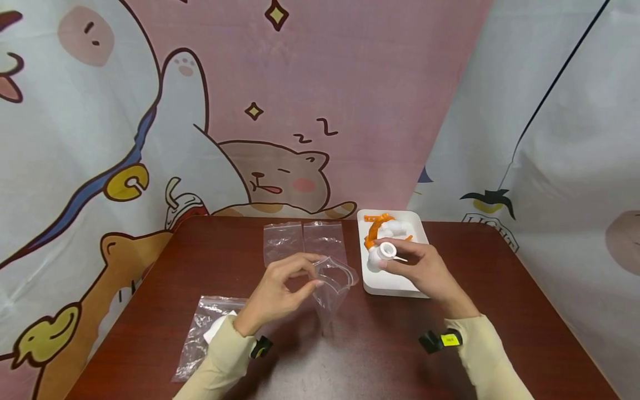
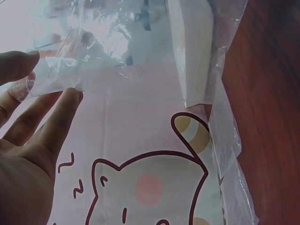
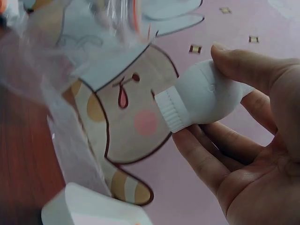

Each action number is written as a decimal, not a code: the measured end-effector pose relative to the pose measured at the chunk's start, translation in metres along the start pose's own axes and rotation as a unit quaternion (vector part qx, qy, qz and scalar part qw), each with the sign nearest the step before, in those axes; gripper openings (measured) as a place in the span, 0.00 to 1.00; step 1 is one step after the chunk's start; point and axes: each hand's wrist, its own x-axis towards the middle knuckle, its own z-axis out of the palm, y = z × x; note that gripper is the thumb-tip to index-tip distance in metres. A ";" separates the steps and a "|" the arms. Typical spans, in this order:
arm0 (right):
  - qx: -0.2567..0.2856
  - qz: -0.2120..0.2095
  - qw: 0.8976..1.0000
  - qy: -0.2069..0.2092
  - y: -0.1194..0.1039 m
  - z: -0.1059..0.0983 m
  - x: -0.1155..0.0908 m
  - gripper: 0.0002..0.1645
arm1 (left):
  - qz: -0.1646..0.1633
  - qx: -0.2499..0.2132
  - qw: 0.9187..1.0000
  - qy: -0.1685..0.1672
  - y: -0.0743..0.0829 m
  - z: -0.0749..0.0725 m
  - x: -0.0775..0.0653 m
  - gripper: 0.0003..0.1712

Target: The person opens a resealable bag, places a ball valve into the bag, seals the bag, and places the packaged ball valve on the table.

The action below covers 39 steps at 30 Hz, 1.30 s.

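Pinched the rim of a clear plastic bag [image 1: 330,297] between thumb and fingers of the left hand [image 1: 281,286], held gaping above the table [image 1: 370,355]. Gripped a white bottle [image 3: 206,93] between thumb and fingers of the right hand [image 1: 425,268], near a white tray [image 1: 395,285].

In the head view, a brown table [image 1: 505,289] fills six o'clock, glossy with pale light. Behind it hangs printed cloth [image 1: 380,100], pink at twelve, pale grey at two, with a cat [image 1: 290,176] near centre towards ten, a bell [image 1: 119,186] at nine.
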 end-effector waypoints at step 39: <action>0.084 -0.098 0.986 -0.102 -0.040 0.045 -0.017 0.25 | -0.011 0.002 1.000 0.007 0.005 0.007 0.001 0.08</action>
